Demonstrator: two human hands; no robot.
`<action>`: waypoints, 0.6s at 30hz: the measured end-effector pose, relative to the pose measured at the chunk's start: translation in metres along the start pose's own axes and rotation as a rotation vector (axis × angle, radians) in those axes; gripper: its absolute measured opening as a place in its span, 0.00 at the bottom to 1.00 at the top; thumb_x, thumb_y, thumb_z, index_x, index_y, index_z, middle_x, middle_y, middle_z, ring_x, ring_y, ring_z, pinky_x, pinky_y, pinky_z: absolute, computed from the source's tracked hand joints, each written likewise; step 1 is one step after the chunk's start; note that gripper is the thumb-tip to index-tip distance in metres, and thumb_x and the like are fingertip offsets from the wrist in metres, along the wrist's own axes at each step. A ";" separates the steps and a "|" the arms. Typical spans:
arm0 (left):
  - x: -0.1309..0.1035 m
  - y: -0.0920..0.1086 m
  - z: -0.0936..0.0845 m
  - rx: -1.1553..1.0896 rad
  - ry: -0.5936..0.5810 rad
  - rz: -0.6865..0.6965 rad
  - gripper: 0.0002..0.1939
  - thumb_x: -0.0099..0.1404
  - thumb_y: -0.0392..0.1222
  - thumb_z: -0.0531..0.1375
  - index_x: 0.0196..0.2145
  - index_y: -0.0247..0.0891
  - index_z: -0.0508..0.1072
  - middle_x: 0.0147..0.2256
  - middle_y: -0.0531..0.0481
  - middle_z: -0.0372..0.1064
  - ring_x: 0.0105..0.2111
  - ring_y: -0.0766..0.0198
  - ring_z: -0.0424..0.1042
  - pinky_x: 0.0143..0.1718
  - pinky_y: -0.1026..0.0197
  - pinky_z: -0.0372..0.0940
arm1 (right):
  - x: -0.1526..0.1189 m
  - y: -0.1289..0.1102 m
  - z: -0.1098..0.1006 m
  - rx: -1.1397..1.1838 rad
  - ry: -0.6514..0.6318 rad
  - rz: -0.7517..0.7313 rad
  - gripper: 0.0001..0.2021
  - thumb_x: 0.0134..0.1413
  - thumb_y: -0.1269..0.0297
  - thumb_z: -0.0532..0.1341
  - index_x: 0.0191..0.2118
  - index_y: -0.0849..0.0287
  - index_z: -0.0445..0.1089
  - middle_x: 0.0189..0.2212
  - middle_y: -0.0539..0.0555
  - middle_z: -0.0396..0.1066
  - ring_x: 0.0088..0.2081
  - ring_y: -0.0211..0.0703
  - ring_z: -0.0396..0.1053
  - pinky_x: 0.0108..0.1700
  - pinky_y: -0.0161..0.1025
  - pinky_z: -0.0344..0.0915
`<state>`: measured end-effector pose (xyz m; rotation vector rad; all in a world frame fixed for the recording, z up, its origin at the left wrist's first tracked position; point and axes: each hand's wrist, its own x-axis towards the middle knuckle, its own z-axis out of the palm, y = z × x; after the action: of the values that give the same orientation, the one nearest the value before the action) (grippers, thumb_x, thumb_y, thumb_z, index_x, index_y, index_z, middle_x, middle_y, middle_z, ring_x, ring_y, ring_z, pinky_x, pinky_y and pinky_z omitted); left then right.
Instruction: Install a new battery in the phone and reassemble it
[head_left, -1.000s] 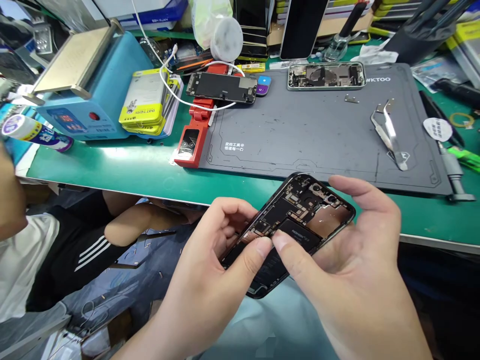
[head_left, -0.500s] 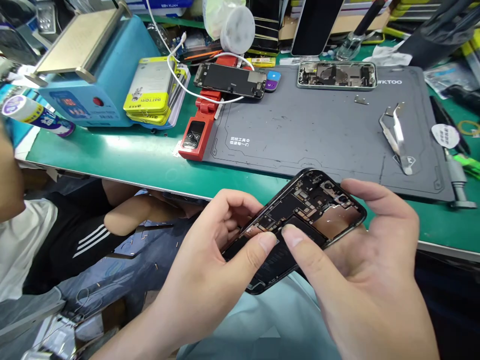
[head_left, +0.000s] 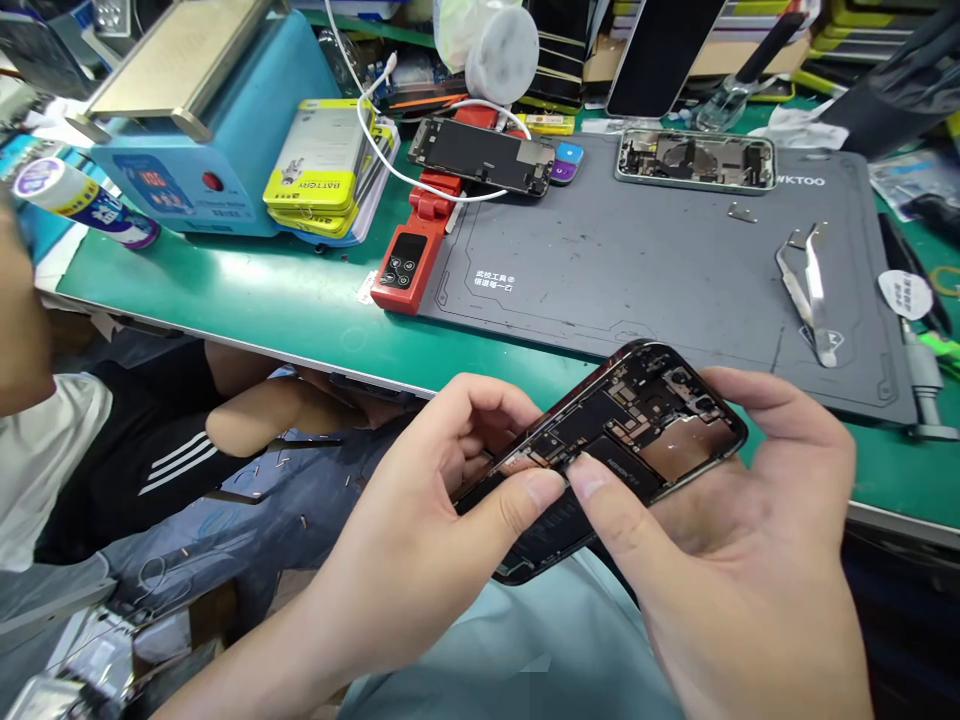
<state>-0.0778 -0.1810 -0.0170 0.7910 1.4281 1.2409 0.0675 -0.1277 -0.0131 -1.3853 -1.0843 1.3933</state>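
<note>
An opened smartphone, its board and battery exposed, is held tilted above my lap, in front of the bench edge. My left hand grips its lower left side, fingers behind and thumb over the inside. My right hand supports it from the right, with the index finger by the top corner. Both thumb tips press close together near the middle, beside the battery. Whatever lies right under the thumbs is hidden. On the mat beyond lie tweezers and a small metal plate.
A grey work mat covers much of the green bench. On it lie another opened phone and a screen assembly over a red device. Left are battery packs and a blue machine. Another person's leg shows at left.
The view has shifted slightly, so the bench items sit further right. Both hands keep their hold on the phone, with the thumbs near the same spot; more of the battery's lettering shows.
</note>
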 end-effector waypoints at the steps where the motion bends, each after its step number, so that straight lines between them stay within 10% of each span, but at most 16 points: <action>1: 0.000 -0.001 -0.001 -0.014 -0.006 -0.008 0.16 0.71 0.28 0.69 0.45 0.51 0.76 0.41 0.63 0.80 0.41 0.73 0.82 0.44 0.75 0.76 | 0.000 0.001 0.000 -0.008 0.001 -0.005 0.36 0.46 0.61 0.81 0.56 0.41 0.63 0.39 0.52 0.85 0.38 0.50 0.86 0.35 0.39 0.84; 18: 0.000 0.004 0.000 -0.034 0.008 -0.123 0.10 0.74 0.34 0.70 0.46 0.49 0.76 0.43 0.63 0.80 0.44 0.73 0.80 0.47 0.74 0.73 | 0.002 0.006 0.000 -0.077 -0.023 -0.031 0.36 0.50 0.57 0.80 0.59 0.42 0.63 0.38 0.54 0.83 0.37 0.57 0.85 0.28 0.44 0.82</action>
<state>-0.0786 -0.1798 -0.0131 0.6661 1.4366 1.1718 0.0672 -0.1271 -0.0192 -1.4042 -1.1804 1.3612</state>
